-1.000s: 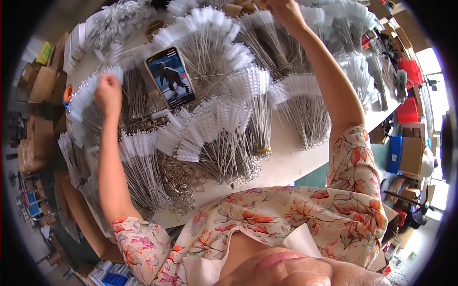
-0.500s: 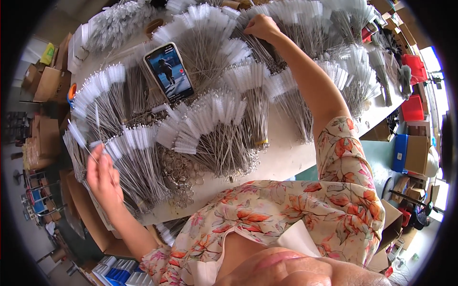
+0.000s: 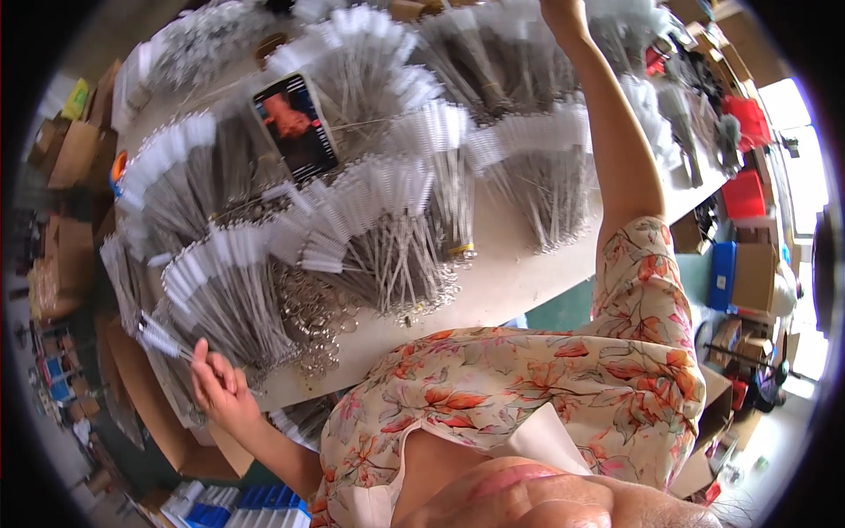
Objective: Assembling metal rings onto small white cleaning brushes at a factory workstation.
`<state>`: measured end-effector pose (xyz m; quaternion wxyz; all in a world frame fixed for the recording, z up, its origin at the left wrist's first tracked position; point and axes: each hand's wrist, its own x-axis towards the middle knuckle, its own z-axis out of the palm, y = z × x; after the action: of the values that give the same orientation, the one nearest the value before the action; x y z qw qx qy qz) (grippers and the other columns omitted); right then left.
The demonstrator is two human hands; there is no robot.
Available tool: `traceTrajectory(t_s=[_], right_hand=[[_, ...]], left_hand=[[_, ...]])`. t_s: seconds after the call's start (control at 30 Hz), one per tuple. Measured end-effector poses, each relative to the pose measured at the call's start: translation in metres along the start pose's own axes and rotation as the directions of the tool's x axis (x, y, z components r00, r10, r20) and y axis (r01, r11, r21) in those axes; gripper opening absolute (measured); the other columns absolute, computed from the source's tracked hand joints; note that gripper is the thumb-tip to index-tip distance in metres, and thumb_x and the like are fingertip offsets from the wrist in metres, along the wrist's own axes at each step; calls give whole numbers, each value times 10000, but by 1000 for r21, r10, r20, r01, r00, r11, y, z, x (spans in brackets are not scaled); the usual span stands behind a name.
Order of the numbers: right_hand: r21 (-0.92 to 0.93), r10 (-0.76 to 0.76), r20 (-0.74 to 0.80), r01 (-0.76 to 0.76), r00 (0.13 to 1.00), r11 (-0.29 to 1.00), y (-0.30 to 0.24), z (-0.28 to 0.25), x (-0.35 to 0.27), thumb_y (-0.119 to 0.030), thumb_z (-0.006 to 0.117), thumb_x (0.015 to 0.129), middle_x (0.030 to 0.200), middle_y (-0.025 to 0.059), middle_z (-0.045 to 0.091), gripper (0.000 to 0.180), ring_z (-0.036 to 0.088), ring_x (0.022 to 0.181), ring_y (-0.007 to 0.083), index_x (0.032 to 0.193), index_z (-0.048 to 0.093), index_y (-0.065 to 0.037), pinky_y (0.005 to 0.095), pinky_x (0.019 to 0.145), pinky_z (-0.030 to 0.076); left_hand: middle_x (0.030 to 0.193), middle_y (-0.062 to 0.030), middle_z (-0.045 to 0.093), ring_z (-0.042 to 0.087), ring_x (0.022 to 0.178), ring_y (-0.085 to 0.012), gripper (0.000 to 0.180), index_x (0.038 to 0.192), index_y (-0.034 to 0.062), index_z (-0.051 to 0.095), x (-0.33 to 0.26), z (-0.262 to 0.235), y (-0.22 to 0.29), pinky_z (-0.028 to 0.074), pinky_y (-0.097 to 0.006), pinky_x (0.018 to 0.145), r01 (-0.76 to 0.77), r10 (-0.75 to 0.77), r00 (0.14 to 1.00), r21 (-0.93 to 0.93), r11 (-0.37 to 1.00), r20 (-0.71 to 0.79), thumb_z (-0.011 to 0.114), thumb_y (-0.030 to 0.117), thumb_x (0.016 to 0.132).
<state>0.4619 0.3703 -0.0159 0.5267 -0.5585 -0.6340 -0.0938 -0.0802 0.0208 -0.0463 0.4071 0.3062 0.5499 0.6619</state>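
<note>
White-bristled silver-wire brushes lie already bunched toward twelve o'clock; at eight, your left grip pinches a loose brush; right grip, can't tell

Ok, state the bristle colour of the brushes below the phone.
The bristles are white; see the head view.

Pale table with brush bundles, metal rings

brush heads: white | stems: grey | blouse: cream, orange floral | bins: red
</note>
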Motion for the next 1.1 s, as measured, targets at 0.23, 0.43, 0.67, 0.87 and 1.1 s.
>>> traceTrajectory(t_s=[0.23, 0.43, 0.67, 0.87, 1.1], right_hand=[[-616, 452, 423, -117, 785, 779, 10, -28, -24, -447, 644, 694, 885, 96, 664, 379, 632, 846, 249, 932, 677, -154, 384, 757, 482], [-679, 573, 451, -153, 685, 718, 41, -13, -42, -398, 672, 636, 832, 114, 663, 330, 635, 830, 266, 871, 693, -168, 369, 739, 488], [-296, 36, -50, -49, 998, 954, 15, -56, -3, -341, 461, 843, 804, 54, 672, 275, 639, 685, 187, 889, 691, -197, 330, 640, 493], [778, 108, 446, -445, 888, 444, -151, -97, -46, -220, 390, 947, 1009, 100, 545, 222, 546, 946, 190, 957, 525, -44, 385, 855, 480], [428, -10, 879, -778, 477, 460, -292, -99, -220, -198, 461, 927, 1182, 121, 483, 276, 445, 1142, 199, 1149, 494, -36, 339, 988, 322]], left_hand=[[672, 5, 412, 280, 485, -21, 336, 1095, 0, 554, -6, -18, -21, 199, -159, 365, 94, -94, 996, -180, 979, 6, 448, 276, 935], [672, 2, 420, 296, 494, -25, 315, 1049, -21, 573, -9, -6, -17, 204, -158, 372, 58, -59, 998, -144, 988, 1, 464, 249, 929], [664, -1, 425, 357, 566, -62, 265, 991, -39, 585, -9, 9, -23, 292, -191, 474, 50, 2, 988, -333, 941, 153, 476, 190, 916], [595, 3, 466, 357, 433, -21, 250, 1075, 2, 581, -26, 95, -8, 268, -159, 372, -216, 218, 877, -54, 975, 428, 439, 150, 933], [797, -74, 555, 564, 615, -152, 309, 1082, 47, 566, -61, 175, -26, 454, -259, 533, -582, 468, 660, 6, 813, 588, 580, -32, 784]])
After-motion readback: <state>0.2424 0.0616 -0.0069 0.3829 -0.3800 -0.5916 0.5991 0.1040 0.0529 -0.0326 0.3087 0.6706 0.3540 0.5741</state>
